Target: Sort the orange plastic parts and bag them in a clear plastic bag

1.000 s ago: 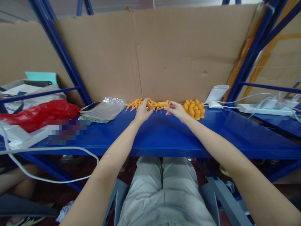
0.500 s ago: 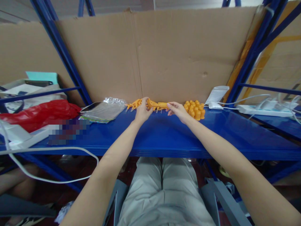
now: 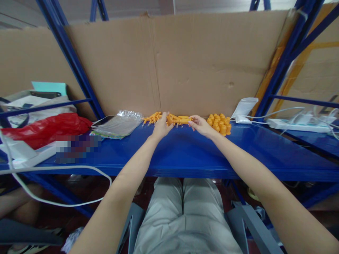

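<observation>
Both my hands reach to the back of a blue shelf (image 3: 185,155). My left hand (image 3: 162,127) is closed, pinching one end of a small orange plastic piece (image 3: 181,120). My right hand (image 3: 201,125) pinches the other end of the same piece. A row of loose orange pronged parts (image 3: 152,117) lies to the left of my left hand. A cluster of upright orange caps (image 3: 219,123) stands just right of my right hand.
A clear plastic bag (image 3: 118,123) lies left of the orange parts, a red bag (image 3: 45,127) farther left. A white pouch (image 3: 243,106), a cable and a power strip (image 3: 296,124) sit at the right. A cardboard sheet (image 3: 185,60) backs the shelf.
The orange piece between my hands has been lowered slightly towards the shelf, and my right fingers have closed on its end. The camera has tilted up a little.
</observation>
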Tool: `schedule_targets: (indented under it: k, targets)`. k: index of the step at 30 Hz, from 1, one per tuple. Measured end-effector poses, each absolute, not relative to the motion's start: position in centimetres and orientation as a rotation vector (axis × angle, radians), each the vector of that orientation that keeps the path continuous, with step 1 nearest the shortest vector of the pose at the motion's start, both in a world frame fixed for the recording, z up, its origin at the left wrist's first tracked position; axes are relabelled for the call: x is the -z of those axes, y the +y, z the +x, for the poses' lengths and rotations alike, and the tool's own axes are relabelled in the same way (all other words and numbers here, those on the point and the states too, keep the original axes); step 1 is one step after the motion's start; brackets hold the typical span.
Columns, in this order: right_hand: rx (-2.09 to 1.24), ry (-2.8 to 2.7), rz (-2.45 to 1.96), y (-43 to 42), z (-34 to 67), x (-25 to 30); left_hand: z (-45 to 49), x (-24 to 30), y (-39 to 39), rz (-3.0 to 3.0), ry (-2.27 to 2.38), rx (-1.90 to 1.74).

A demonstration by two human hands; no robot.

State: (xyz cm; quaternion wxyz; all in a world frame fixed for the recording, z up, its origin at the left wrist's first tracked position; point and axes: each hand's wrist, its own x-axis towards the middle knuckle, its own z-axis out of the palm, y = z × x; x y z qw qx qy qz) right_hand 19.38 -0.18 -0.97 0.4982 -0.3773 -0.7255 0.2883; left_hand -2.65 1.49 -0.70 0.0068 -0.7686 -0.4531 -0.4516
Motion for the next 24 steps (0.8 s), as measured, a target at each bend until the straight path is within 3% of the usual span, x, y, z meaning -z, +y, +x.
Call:
schedule_targets:
  k: [6,16,24]
  targets:
    - [-0.336,-1.976,-1.010,-1.1,19.7,0.5,-2.8,0.5,1.0,-2.414,-1.512,1.342]
    - [-0.002,-2.199,-1.119,-2.5,20.2,-0.8,-3.0,0.6,1.5,-2.441,-1.522,1.348]
    - [0.044,-2.238,-0.910,-0.9,20.6,0.6,-3.4,1.5,2.7,-2.672,-1.598,1.435]
